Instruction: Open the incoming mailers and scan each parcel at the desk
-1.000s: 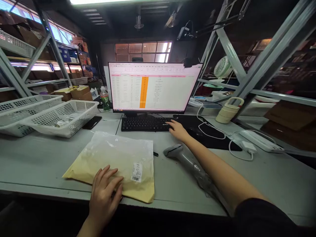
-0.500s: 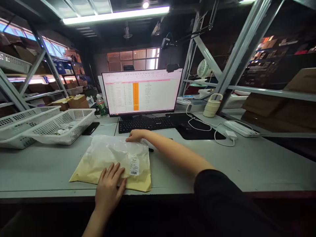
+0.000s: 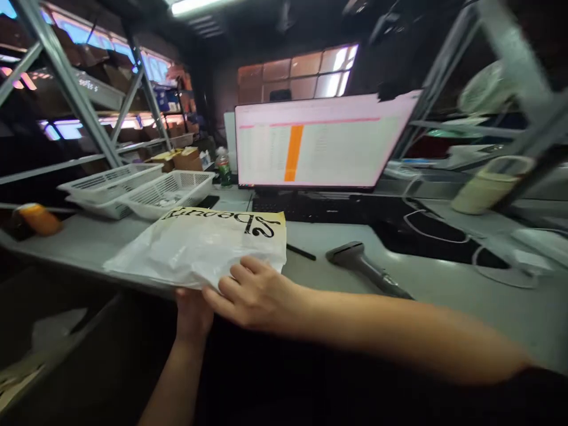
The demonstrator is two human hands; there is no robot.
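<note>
Head view: see mailer bag (image 3: 190, 248) now flipped, lettering (image 3: 264, 228) up; grips near edge in right hand (image 3: 252, 293) with curled-in fingers; can't tell finger closure on half-hidden left hand (image 3: 194, 312).

White baskets (image 3: 195, 190), bottle (image 3: 224, 169), probably a fan (image 3: 484, 89)

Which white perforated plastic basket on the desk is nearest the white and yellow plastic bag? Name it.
The rightmost basket, behind the bag, small items inside; its neighbour stands farther left.

Package (image 3: 177, 251) turned, black lettering (image 3: 265, 229) now showing, right hand (image 3: 255, 293) moved to its near edge
</note>
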